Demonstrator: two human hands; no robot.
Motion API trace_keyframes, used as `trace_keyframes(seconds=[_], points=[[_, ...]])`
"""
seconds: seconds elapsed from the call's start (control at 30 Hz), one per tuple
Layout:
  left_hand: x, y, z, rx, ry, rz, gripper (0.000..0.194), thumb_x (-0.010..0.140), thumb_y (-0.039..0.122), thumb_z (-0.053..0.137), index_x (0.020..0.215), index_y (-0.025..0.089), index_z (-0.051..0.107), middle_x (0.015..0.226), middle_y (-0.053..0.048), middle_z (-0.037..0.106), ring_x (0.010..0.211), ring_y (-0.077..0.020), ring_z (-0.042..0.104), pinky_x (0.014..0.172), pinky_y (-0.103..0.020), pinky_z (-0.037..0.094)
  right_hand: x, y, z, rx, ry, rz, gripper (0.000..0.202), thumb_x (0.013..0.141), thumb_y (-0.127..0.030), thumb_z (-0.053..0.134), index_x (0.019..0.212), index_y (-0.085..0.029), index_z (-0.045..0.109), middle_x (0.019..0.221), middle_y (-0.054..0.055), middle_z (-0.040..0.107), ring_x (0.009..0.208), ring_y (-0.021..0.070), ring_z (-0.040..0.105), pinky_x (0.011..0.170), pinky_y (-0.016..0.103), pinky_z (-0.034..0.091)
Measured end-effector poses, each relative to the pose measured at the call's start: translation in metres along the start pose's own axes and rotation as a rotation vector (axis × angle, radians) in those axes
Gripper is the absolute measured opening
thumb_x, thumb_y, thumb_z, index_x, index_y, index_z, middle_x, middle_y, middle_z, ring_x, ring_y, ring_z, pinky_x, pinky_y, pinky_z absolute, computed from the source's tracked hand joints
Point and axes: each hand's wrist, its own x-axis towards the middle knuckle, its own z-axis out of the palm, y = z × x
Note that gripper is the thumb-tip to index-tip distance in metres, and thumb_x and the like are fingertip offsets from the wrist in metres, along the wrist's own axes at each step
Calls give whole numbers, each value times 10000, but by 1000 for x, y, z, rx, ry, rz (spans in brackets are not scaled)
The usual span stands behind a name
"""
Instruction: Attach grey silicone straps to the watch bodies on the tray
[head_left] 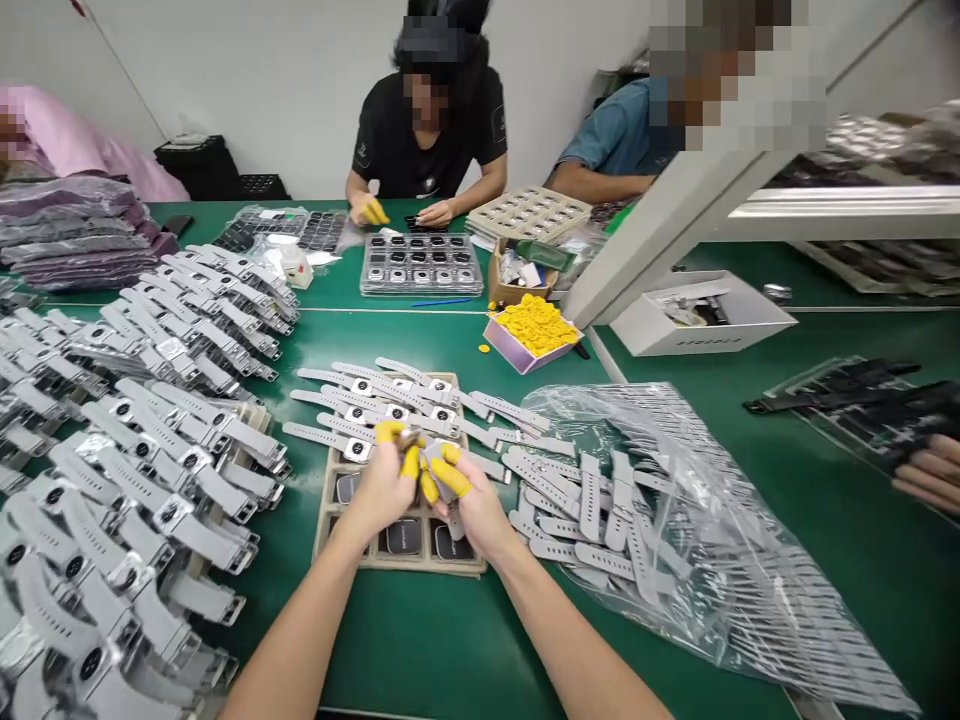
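My left hand (384, 485), with yellow finger cots, is closed on a small watch case (409, 438), mostly hidden by the fingers. Close beside it, my right hand (480, 510) pinches a grey watch strap (448, 478) between yellow-capped fingers. Whether strap and case touch is unclear. Beneath both hands lies a cardboard tray (324, 530) with compartments; dark square watch faces (405, 537) show in its near part. Several watches with grey straps (358, 449) lie across the tray's far part. Right of my hands, loose grey straps (589, 495) spill from a clear plastic bag (720, 560).
Stacked strapped watches (142, 450) fill the left side. Ahead stand a box of yellow finger cots (517, 352), a clear tray of watch cases (421, 285) and a white box (675, 340). A co-worker (429, 135) sits opposite; another person's hand (934, 475) reaches in at right.
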Motion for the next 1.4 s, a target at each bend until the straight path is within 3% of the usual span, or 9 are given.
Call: trace_keyframes(seconds=[0.1,0.3,0.6,0.8,1.03,1.27,1.4], points=[[-6,3,-1,224,-162,138,465,847,44,457,1274,219,520,1249,-114,658,1194,-241,632,1046,-436,530,-1,3,-6,-18,-4,14,334,834,-518,756,830,-225,597,560,-50,562,426,99,424,403,222,349],[-6,9,-4,318,-185,195,589,789,-10,437,1314,206,592,1293,-113,642,1255,-245,599,1098,-412,505,-6,-4,-10,-40,-54,60,283,853,-471,763,804,-224,634,555,-31,591,440,110,441,430,237,362],[-5,11,-5,273,-147,306,506,897,53,385,1340,192,584,1295,-118,665,1211,-247,628,1044,-409,535,-7,-10,-6,5,-13,47,255,849,-432,745,784,-216,626,509,-40,528,421,109,393,409,237,335],[-7,4,-1,427,-128,301,558,862,52,403,1382,170,570,1275,-141,652,1215,-278,626,1053,-446,544,-5,-9,-4,107,-8,79,297,827,-454,750,741,-223,584,489,-67,447,395,94,321,377,227,277],[-11,22,-7,404,-187,303,473,979,168,392,1421,195,556,1338,-133,623,1236,-263,615,1094,-426,528,-5,-9,-10,66,43,92,341,846,-474,748,722,-226,550,482,-83,410,385,71,274,372,208,254],[-9,22,-5,644,-254,283,329,941,186,432,1143,135,686,1092,-154,642,1055,-300,633,975,-457,562,-5,-9,-11,2,108,148,397,807,-481,785,670,-220,517,458,-92,394,376,55,255,355,191,209],[-9,24,-8,469,-256,270,363,997,191,372,1235,182,647,1130,-111,660,1104,-258,628,1017,-411,542,-6,-9,-10,-23,107,125,383,817,-467,783,676,-222,524,446,-88,405,372,61,275,355,193,233]])
